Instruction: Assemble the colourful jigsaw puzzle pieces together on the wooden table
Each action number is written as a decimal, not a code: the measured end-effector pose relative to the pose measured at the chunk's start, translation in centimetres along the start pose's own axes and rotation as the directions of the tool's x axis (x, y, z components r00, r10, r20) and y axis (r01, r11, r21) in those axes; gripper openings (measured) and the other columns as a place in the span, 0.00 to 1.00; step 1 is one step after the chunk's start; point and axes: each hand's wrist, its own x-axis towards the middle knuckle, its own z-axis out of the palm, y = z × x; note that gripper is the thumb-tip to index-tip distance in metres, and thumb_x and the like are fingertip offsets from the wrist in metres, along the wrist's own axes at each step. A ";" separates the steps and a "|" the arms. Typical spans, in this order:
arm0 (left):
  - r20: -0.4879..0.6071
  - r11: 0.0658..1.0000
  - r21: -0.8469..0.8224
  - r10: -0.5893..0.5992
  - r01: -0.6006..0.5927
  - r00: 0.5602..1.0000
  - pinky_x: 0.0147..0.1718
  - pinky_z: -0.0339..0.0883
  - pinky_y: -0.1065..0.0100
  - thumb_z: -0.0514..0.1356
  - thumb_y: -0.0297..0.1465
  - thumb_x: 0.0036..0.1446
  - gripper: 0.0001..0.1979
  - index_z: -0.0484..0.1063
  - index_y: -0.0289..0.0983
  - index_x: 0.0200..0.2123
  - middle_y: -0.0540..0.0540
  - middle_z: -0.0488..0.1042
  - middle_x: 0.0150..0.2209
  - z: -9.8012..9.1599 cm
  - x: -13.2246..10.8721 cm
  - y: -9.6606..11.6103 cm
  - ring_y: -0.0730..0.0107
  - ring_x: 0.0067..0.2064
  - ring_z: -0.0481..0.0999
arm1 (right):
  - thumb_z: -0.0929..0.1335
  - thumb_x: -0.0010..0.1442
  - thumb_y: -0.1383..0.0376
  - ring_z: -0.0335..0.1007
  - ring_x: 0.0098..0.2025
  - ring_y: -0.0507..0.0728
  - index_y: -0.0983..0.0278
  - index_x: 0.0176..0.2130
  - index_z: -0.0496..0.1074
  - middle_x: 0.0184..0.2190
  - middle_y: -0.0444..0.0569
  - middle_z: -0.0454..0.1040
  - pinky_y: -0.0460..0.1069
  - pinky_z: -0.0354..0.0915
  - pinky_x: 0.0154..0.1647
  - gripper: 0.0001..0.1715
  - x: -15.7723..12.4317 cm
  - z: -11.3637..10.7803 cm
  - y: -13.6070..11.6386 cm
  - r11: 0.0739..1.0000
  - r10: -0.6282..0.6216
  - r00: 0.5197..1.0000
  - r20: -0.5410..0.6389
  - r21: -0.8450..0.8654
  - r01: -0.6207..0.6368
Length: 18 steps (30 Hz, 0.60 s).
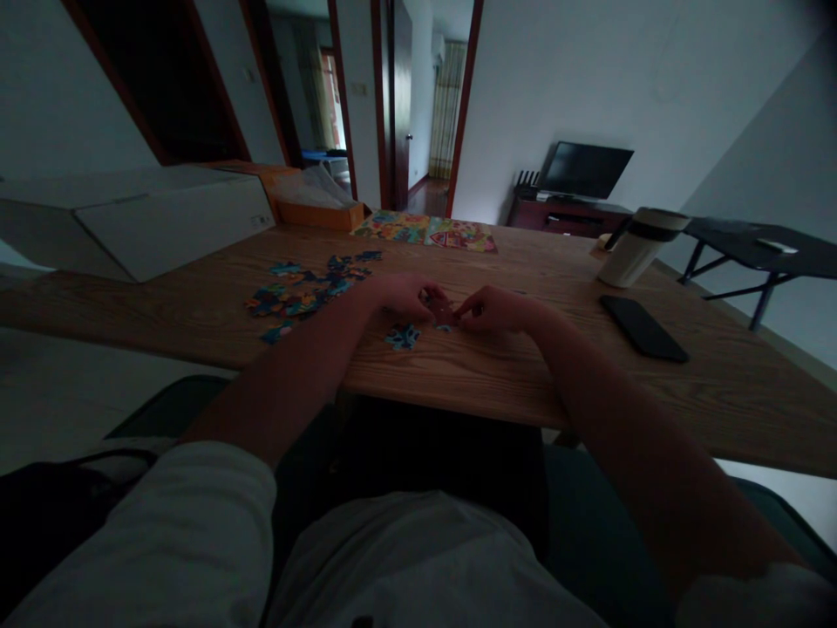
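Over the wooden table my left hand (406,296) and my right hand (492,309) meet at a small jigsaw puzzle piece (444,328). The left fingers are curled with their tips on its left side; the right thumb and index finger pinch at its right edge. My fingers hide part of that piece. A few joined blue-and-white puzzle pieces (402,337) lie just below my left hand. To the left, beyond my forearm, spreads a loose pile of colourful puzzle pieces (297,295), mostly dark blue and orange.
Colourful printed picture sheets (425,230) lie at the table's far edge. Beside them are an open orange box (320,215) with clear plastic and a large white box (176,218). On the right stand a pale tumbler (636,253) and a black phone (642,328) lying flat.
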 end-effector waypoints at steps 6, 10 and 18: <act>-0.003 1.000 -0.008 -0.019 0.019 1.000 0.45 0.67 0.69 0.63 0.39 0.50 0.30 0.75 0.41 0.58 0.44 0.79 0.55 -0.3 -0.6 0.5 0.60 0.49 0.77 | 0.71 0.60 0.60 0.72 0.30 0.55 0.60 0.44 0.85 0.33 0.48 0.83 0.48 0.61 0.32 0.15 0.2 0.4 -1.2 0.999 -0.035 0.999 -0.029 -0.035 0.034; -0.002 1.000 -0.007 -0.004 0.004 1.000 0.46 0.67 0.69 0.65 0.41 0.50 0.30 0.75 0.41 0.57 0.44 0.79 0.54 -0.2 -0.6 0.7 0.60 0.50 0.77 | 0.71 0.60 0.59 0.73 0.32 0.55 0.59 0.42 0.85 0.34 0.50 0.83 0.49 0.62 0.34 0.14 0.2 0.5 -1.5 0.998 -0.052 0.997 -0.062 -0.042 0.050; -0.467 0.996 -0.019 -0.085 0.087 0.880 0.56 0.66 0.61 0.63 0.38 0.56 0.30 0.68 0.43 0.63 0.44 0.69 0.64 -4.0 -2.1 -1.9 0.56 0.59 0.72 | 0.69 0.64 0.58 0.74 0.33 0.57 0.64 0.45 0.83 0.35 0.54 0.81 0.50 0.65 0.37 0.17 0.8 0.1 1.0 0.991 0.110 0.964 -0.244 -0.041 -0.123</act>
